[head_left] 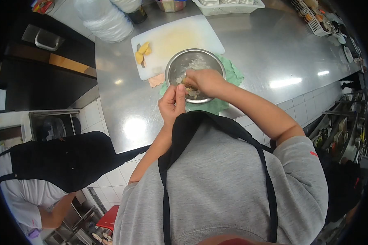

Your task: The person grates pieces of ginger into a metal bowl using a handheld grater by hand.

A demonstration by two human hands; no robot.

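Note:
A steel mixing bowl (173, 65) stands on a green cloth (234, 73) near the counter's front edge. Pale, shredded-looking food (197, 64) lies inside it. My left hand (171, 104) is closed at the bowl's near-left rim, thumb up. Over the bowl, my right hand (206, 81) has its fingers curled together, slightly blurred. Something small and yellowish-brown shows by its fingertips, but I cannot make out what it is. Behind the bowl lies a white cutting board (167, 38), partly covered by it, with several yellow pieces (142, 51) that look like lemon at its left end.
The steel counter (261, 45) runs to the right. Plastic-wrapped stacked containers (106, 24) stand at the back left, and a white basket (229, 9) with white dishes at the back. Another person in a black apron (61, 161) stands close on the left.

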